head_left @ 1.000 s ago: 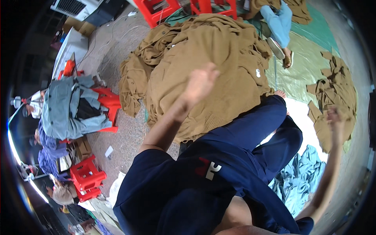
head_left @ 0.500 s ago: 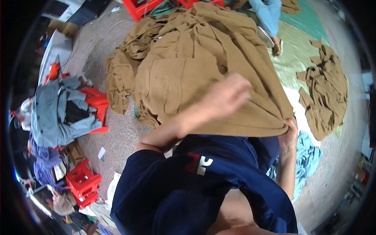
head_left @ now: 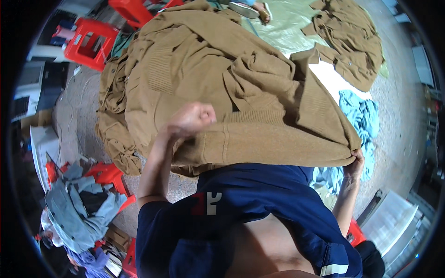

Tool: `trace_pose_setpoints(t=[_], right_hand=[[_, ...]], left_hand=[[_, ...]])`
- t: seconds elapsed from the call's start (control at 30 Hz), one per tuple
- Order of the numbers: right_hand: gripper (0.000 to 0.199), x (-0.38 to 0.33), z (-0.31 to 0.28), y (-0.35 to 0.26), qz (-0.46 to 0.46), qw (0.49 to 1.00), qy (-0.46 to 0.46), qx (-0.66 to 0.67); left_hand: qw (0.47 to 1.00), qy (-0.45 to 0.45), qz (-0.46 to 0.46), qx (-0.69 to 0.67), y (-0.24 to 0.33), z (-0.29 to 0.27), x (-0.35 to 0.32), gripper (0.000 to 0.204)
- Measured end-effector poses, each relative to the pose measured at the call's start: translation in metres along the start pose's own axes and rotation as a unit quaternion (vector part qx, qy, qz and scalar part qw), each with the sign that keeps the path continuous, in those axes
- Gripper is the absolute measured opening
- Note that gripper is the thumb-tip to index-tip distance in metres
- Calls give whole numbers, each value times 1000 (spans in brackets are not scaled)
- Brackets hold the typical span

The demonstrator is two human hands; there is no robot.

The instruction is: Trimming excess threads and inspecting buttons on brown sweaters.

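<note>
A large brown knitted cardigan (head_left: 259,139) with ribbed bands lies spread in front of me on a heap of similar brown garments (head_left: 113,125). My right hand (head_left: 354,163) pinches its near right corner and pulls the lower edge taut across my lap. Above the cloth on the left, my left hand (head_left: 194,119) is curled into a fist, slightly blurred. Whatever may be inside those fingers is hidden. A front flap of the cardigan stands folded up at right of centre, its ribbing facing me.
Red plastic stools (head_left: 90,42) stand at the far left. Grey-blue garments (head_left: 76,211) drape over another stool at left. More brown garments (head_left: 347,41) lie on a sheet at far right, near light-blue cloth (head_left: 364,113). A person's feet (head_left: 252,10) show at the top.
My left hand has moved left and closed into a fist. The cardigan's front has opened into folds with its ribbing exposed. My right hand still grips the corner. The view has shifted.
</note>
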State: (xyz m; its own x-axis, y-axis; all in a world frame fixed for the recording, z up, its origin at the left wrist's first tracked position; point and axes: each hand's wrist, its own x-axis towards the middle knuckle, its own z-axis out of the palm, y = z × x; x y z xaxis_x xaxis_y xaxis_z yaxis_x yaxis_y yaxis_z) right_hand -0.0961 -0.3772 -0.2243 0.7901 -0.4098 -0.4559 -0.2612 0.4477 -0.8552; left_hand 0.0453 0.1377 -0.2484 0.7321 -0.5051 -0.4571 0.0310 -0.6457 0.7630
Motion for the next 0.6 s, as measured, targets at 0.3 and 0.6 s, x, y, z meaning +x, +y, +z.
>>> trace_pose_setpoints(t=[0.3, 0.6], right_hand=[[33, -49, -68, 54, 301, 929, -111, -186], [27, 10, -46, 55, -33, 856, 52, -514]], left_hand=[[979, 173, 75, -72, 44, 24, 106, 59], [971, 79, 153, -166, 45, 32, 157, 43]])
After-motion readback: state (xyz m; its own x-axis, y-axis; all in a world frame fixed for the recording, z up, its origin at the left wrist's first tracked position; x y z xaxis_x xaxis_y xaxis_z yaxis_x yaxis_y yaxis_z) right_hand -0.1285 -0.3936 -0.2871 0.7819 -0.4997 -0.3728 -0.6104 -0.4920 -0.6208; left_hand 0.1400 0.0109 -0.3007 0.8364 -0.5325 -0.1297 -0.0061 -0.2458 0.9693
